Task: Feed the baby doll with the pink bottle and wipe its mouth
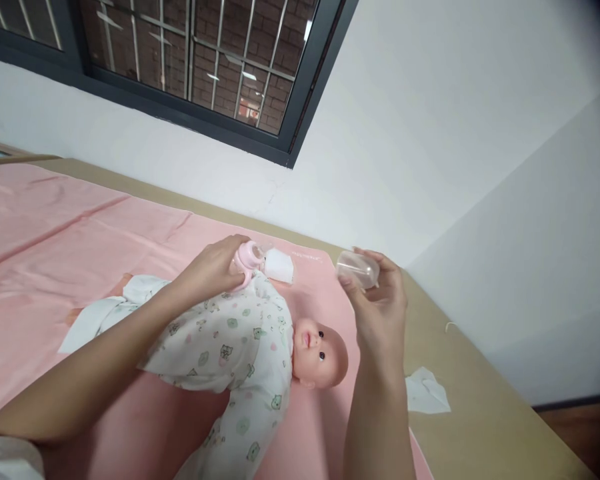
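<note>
Pink sheeting [105, 230], one piece, is spread beneath the left hand [219, 263] and the right hand [386, 300]. One doll [225, 340] in printed clothes is laid just below the left fingers. One white tissue [427, 391] is seen beside the right wrist, one white piece [280, 265] just beyond the left fingertips. One pink-collared bottle [251, 255], partly hidden, is gripped by the left fingers, its tip pointed rightward toward the right fingers. One clear cap [356, 268] is pinched by the right fingers, its long axis held crosswise, its rounded end turned away from the bottle. White lettering [307, 257] between the hands is too small to be read.
</note>
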The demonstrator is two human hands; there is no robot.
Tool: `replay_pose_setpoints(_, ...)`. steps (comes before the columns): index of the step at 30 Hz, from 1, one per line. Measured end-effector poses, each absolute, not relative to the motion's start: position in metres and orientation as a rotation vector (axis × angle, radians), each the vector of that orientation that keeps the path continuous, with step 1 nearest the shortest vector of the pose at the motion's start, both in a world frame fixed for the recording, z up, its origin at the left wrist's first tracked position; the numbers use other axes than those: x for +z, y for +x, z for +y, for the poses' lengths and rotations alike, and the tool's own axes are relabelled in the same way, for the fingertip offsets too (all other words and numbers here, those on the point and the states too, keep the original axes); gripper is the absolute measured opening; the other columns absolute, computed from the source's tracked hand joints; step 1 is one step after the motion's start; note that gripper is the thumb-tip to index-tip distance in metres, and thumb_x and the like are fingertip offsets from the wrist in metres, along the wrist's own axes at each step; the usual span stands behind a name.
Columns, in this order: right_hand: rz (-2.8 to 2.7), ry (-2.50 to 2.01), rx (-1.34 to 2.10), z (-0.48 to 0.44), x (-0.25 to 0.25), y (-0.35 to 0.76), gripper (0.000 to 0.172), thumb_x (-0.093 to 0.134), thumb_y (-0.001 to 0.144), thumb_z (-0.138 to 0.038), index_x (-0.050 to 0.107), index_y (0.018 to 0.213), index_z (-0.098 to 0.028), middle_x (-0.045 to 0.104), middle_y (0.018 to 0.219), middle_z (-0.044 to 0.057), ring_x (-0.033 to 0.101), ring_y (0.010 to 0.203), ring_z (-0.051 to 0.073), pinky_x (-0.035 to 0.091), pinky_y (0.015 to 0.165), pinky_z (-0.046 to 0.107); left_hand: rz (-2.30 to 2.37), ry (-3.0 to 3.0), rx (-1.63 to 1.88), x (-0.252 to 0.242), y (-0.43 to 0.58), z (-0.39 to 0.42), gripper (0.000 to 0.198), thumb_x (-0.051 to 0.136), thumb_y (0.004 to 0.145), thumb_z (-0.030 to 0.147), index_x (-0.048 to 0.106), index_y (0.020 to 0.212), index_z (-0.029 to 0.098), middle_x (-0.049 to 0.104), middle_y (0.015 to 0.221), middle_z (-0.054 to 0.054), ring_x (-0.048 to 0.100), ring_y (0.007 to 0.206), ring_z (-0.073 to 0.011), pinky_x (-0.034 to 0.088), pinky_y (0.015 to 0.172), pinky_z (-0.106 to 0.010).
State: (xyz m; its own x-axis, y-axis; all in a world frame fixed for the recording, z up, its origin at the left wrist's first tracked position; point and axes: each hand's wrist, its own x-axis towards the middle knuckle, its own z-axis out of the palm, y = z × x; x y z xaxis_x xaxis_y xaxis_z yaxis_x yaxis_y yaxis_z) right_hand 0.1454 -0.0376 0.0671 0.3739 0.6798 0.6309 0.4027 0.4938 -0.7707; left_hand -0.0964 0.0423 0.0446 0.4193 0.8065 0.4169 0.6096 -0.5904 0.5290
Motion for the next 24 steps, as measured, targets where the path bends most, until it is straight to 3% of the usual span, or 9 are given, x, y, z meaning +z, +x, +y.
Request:
replay_pose_setpoints(5, -1.123, -1.319, 0.139, 0.006, 0.015, 0.238, 0.058, 0.071, 0.064, -0.035, 0.055, 0.119, -0.025, 0.048, 0.132, 0.009, 0.056, 0.108, 0.021, 0.049, 0.09, 0.04, 1.582, 2.325, 0.84, 0.033, -0.109, 0.078, 0.047, 0.055, 0.067, 0.031, 0.049, 0.112, 0.02, 0.065, 0.085, -0.003, 0.061, 0.088, -0.03, 0.037, 0.09, -0.043)
replay_pose_setpoints(9, -1.096, -1.655, 0.049, 0.036, -0.055, 0.288, 0.065, 0.063, 0.06, -0.033, 0.055, 0.122, -0.018, 0.056, 0.124, 0.013, 0.055, 0.107, 0.027, 0.045, 0.094, 0.046, 1.668, 2.283, 0.804, 0.017, -0.118, 0.1, 0.052, 0.057, 0.066, 0.036, 0.047, 0.115, 0.021, 0.065, 0.096, -0.007, 0.058, 0.099, -0.0341, 0.041, 0.079, -0.037)
replay_pose_setpoints(13, -1.172, -1.858, 0.042, 0.041, -0.101, 0.294, 0.062, 0.052, 0.063, -0.029, 0.055, 0.124, -0.015, 0.058, 0.119, 0.015, 0.053, 0.11, 0.029, 0.042, 0.097, 0.046, 1.653, 2.197, 0.776, 0.006, -0.124, 0.11, 0.054, 0.061, 0.065, 0.038, 0.046, 0.115, 0.024, 0.065, 0.1, -0.006, 0.061, 0.094, -0.0315, 0.042, 0.067, -0.03)
replay_pose_setpoints(19, -1.147, -1.836, 0.104, 0.036, -0.114, 0.288, 0.076, 0.058, 0.069, -0.048, 0.043, 0.136, -0.015, 0.052, 0.128, 0.019, 0.049, 0.119, 0.034, 0.038, 0.1, 0.048, 1.654, 2.073, 0.829, -0.006, -0.131, 0.124, 0.06, 0.069, 0.06, 0.036, 0.045, 0.114, 0.027, 0.066, 0.105, -0.003, 0.062, 0.098, -0.0293, 0.045, 0.073, -0.031)
replay_pose_setpoints(24, -1.126, -1.791, 0.151, 0.035, -0.113, 0.288, 0.074, 0.047, 0.078, -0.058, 0.043, 0.136, -0.013, 0.048, 0.134, 0.021, 0.045, 0.124, 0.033, 0.035, 0.103, 0.047, 1.447, 1.833, 0.935, -0.02, -0.137, 0.138, 0.067, 0.076, 0.051, 0.035, 0.045, 0.11, 0.023, 0.067, 0.108, -0.005, 0.062, 0.105, -0.0254, 0.047, 0.085, -0.032)
